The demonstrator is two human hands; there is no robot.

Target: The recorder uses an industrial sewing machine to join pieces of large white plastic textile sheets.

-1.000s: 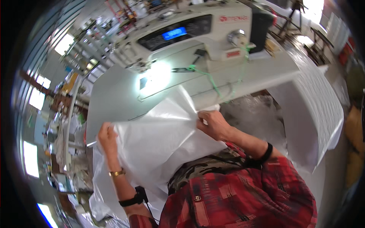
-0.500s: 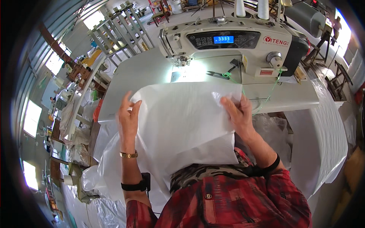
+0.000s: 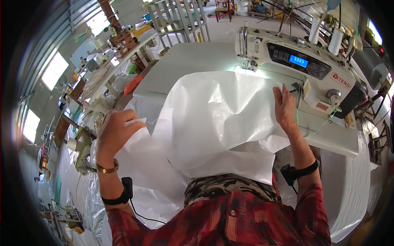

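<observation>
- The left hand [image 3: 116, 132] is raised over the near-left part of the counter [image 3: 184, 57], its grip closed on a corner of the white woven sheet [image 3: 217, 119].
- The right hand [image 3: 285, 107] lies flat and open on the sheet's far-right edge, fingers spread, just beside the sewing machine [image 3: 303, 67].
- The sheet is spread across the counter in front of the person, its far edge reaching under the machine's head, its near edge hanging toward the plaid shirt [image 3: 230, 221].
- 2 thread cones [image 3: 324, 30] stand upright behind the machine.
- More white material [image 3: 349, 184] drapes off the counter's right side.
- Each wrist wears a black band [image 3: 117, 199] with a cable.
</observation>
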